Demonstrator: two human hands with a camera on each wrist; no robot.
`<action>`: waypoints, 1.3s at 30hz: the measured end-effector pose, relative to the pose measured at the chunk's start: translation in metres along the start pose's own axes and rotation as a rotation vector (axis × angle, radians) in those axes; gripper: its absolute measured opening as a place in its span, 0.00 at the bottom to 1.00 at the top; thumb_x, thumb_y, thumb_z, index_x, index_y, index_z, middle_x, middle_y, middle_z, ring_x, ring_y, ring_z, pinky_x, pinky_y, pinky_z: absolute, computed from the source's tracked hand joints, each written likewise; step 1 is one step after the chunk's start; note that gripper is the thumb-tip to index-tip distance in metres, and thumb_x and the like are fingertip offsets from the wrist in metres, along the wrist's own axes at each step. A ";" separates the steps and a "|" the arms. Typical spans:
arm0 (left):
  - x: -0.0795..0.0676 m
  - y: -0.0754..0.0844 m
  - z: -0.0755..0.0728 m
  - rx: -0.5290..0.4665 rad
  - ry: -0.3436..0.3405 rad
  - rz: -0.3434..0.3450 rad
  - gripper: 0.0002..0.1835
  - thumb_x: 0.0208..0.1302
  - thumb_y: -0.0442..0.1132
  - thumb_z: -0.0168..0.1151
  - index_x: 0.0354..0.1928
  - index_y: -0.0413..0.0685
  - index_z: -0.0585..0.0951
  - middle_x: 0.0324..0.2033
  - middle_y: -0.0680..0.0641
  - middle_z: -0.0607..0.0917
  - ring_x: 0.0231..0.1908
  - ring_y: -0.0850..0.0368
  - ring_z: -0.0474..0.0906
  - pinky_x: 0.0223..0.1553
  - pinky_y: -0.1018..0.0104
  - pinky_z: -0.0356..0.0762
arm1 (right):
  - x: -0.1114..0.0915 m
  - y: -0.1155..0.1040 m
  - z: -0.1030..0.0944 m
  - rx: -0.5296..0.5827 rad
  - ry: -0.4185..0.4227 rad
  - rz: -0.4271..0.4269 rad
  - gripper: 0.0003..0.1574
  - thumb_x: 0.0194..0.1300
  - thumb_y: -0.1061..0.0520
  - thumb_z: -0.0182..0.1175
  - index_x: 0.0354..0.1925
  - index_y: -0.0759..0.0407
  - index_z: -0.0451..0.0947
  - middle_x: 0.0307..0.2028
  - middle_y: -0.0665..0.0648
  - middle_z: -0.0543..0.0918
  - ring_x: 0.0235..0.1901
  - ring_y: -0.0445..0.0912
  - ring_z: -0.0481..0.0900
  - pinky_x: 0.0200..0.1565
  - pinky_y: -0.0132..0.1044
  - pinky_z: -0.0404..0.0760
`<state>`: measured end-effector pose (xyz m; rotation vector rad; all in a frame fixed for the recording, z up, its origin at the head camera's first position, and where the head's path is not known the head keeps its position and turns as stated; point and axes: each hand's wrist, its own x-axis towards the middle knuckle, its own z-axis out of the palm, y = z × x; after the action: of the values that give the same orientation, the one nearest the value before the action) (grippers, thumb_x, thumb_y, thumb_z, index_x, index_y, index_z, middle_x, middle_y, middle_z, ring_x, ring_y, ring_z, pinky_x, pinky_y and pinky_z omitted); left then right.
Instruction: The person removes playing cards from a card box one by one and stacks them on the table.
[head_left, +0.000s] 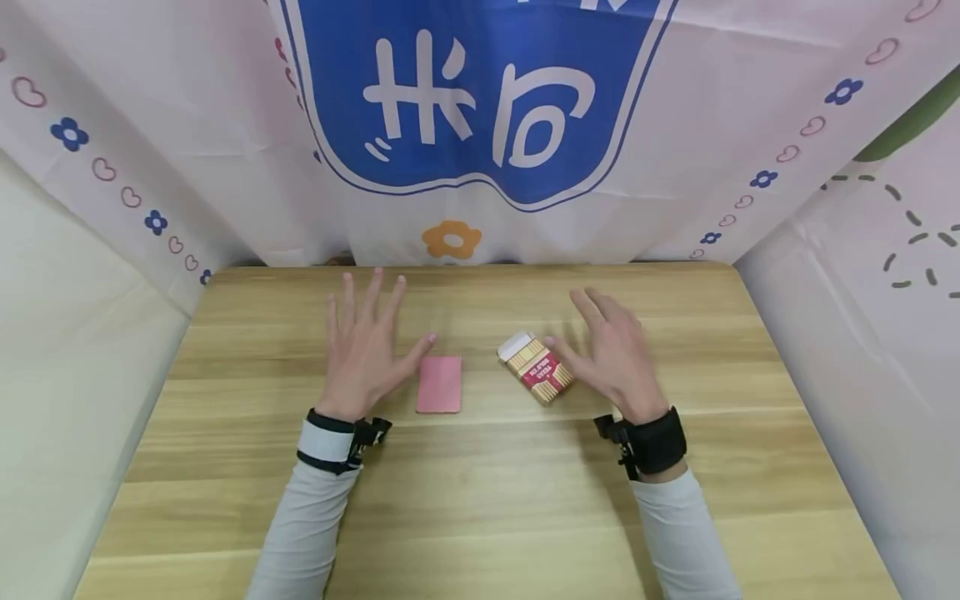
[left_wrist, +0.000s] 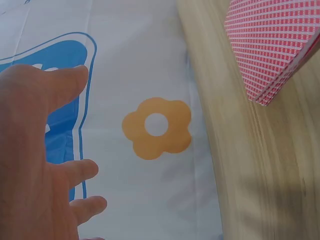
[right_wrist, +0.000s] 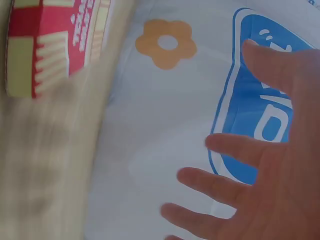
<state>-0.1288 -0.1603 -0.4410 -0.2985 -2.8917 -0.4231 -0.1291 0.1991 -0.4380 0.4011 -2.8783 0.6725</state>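
A squared-up deck of playing cards [head_left: 439, 385] with red-patterned backs lies on the table just left of centre. Beside it my left hand [head_left: 363, 346] has its fingers spread and its thumb close to the deck's upper left corner. To the right, a striped yellow and red card box [head_left: 538, 368] lies slanted, its white end flap out. My right hand [head_left: 618, 354] has extended fingers, with the thumb overlapping the box's right edge in the head view. Both palms hold nothing in the wrist views, where the deck [left_wrist: 272, 40] and the box [right_wrist: 55, 45] show at the upper edges.
The wooden table [head_left: 480, 517] reaches back to a white hanging cloth [head_left: 225, 200] with a blue emblem and an orange flower. Pale cloth walls stand along the left and right sides. Black straps hold a camera on each wrist.
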 end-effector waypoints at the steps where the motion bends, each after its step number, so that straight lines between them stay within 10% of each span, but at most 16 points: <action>1: 0.000 0.000 0.000 -0.007 0.002 -0.003 0.53 0.64 0.77 0.47 0.82 0.53 0.58 0.82 0.37 0.51 0.80 0.29 0.32 0.75 0.32 0.27 | 0.000 0.000 0.003 0.016 -0.019 0.003 0.58 0.63 0.23 0.57 0.76 0.60 0.66 0.75 0.68 0.66 0.74 0.66 0.63 0.71 0.68 0.59; 12: -0.002 0.002 0.011 -0.211 0.054 0.095 0.40 0.67 0.55 0.65 0.73 0.39 0.69 0.71 0.32 0.70 0.70 0.29 0.64 0.68 0.30 0.61 | -0.013 -0.004 0.035 0.089 -0.229 0.105 0.62 0.55 0.25 0.67 0.70 0.69 0.71 0.59 0.65 0.75 0.52 0.57 0.76 0.50 0.53 0.80; 21: -0.022 0.012 0.023 -0.395 -0.174 0.114 0.34 0.69 0.51 0.64 0.70 0.37 0.74 0.70 0.36 0.72 0.69 0.38 0.69 0.68 0.41 0.68 | -0.018 -0.007 0.058 0.117 -0.236 0.121 0.53 0.50 0.34 0.76 0.60 0.71 0.78 0.56 0.64 0.74 0.50 0.54 0.74 0.48 0.47 0.79; 29: -0.026 0.019 0.032 -0.406 -0.203 0.109 0.32 0.69 0.49 0.65 0.69 0.38 0.75 0.69 0.38 0.73 0.69 0.39 0.69 0.70 0.41 0.65 | -0.020 -0.002 0.065 0.188 -0.192 0.176 0.51 0.49 0.37 0.77 0.62 0.67 0.76 0.55 0.62 0.78 0.49 0.54 0.78 0.48 0.48 0.81; 39: -0.028 0.022 0.033 -0.390 -0.217 0.099 0.33 0.69 0.50 0.64 0.70 0.39 0.74 0.71 0.38 0.71 0.71 0.38 0.67 0.71 0.41 0.63 | -0.017 0.001 0.063 0.678 -0.177 0.250 0.49 0.51 0.49 0.80 0.67 0.58 0.72 0.56 0.62 0.81 0.50 0.53 0.81 0.48 0.46 0.81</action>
<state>-0.1023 -0.1344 -0.4730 -0.5773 -2.9638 -0.9952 -0.1194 0.1751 -0.4981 0.1764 -2.8007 1.7432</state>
